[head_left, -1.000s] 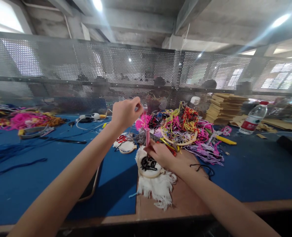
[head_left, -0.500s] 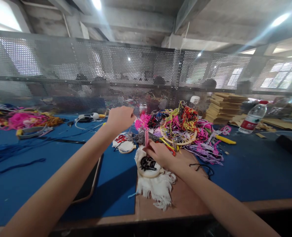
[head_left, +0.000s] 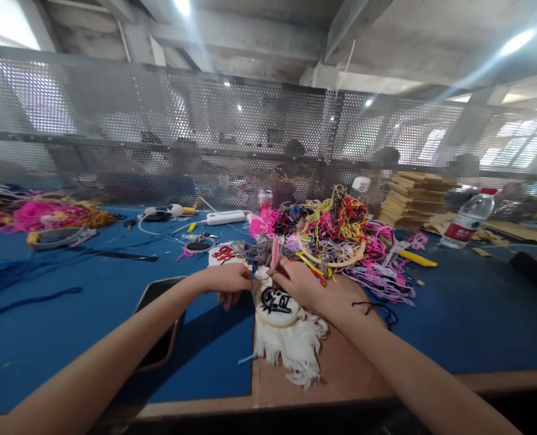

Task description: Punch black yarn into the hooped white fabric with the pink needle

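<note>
A small wooden embroidery hoop [head_left: 275, 305] with white fringed cloth and a black stitched design lies on a brown board at the table's front middle. My right hand [head_left: 298, 284] grips a pink punch-needle tool [head_left: 274, 254] that stands upright over the hoop's far edge. My left hand [head_left: 225, 281] rests at the hoop's left rim with its fingers pinched together; what they hold is too small to make out. A second hoop [head_left: 223, 254] with a red design lies just behind my left hand.
A big tangle of coloured yarn [head_left: 336, 232] with a larger hoop sits behind. A dark phone [head_left: 162, 320] lies under my left forearm. A water bottle [head_left: 465, 219], stacked boards [head_left: 411, 196], more yarn [head_left: 42, 214] at far left, a mesh screen with people behind.
My left hand has come down from high above the pink tool to the hoop's left rim. My right hand and the tool have stayed at the hoop.
</note>
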Demonstrator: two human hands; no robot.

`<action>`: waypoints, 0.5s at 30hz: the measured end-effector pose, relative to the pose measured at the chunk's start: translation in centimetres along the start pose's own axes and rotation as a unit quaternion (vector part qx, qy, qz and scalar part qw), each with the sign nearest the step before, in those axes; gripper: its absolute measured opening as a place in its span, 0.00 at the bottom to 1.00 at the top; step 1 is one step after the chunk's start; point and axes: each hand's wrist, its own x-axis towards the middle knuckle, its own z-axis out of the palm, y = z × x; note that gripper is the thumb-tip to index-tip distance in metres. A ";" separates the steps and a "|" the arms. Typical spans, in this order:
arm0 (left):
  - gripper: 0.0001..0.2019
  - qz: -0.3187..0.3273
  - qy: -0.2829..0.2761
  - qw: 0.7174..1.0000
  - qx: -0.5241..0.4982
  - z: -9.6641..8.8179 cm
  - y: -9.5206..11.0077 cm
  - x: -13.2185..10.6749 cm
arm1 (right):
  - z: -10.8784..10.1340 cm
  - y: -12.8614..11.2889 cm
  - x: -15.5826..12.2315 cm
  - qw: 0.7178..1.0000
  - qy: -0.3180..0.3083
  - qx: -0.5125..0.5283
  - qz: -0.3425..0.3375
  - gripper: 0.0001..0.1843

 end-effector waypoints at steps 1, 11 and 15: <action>0.08 0.004 0.011 1.000 -0.014 0.2 0.0 0.1 | 0.0 0.1 0.0 1.000 0.001 0.012 0.001 0.12; 0.21 0.045 0.091 0.994 -0.034 1.8 0.0 0.2 | -0.5 0.4 -0.3 0.999 -0.012 0.027 -0.045 0.09; 0.22 0.051 0.087 0.995 -0.028 1.7 -0.1 0.0 | -0.3 0.7 -0.3 0.999 -0.004 -0.025 -0.030 0.12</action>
